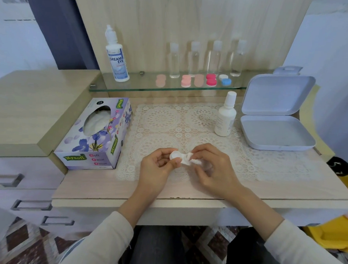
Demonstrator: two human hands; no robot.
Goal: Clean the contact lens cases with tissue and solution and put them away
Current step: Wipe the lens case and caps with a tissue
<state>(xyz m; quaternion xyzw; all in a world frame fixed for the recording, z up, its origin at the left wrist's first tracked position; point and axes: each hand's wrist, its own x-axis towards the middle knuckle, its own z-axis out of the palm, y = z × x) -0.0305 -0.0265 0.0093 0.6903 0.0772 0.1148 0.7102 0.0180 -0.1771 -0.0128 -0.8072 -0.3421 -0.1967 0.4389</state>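
Over the lace mat (169, 123), my left hand (157, 167) grips one end of a white contact lens case (176, 155). My right hand (209, 166) pinches a small piece of white tissue (189, 158) against the case's other end. A white solution bottle (226, 115) stands upright on the mat at the right. The floral tissue box (96, 136) lies to the left. An open grey storage box (276, 127) sits at the far right. On the glass shelf (143, 87) lie several lens cases: pale pink (160, 80), pink (186, 81), red (211, 79), white and blue (225, 79).
A large Dream Eye solution bottle (116, 56) stands on the shelf's left end. Several clear travel bottles (195, 58) line the back of the shelf. Drawers (25, 184) are at the lower left, beside the desk's front edge.
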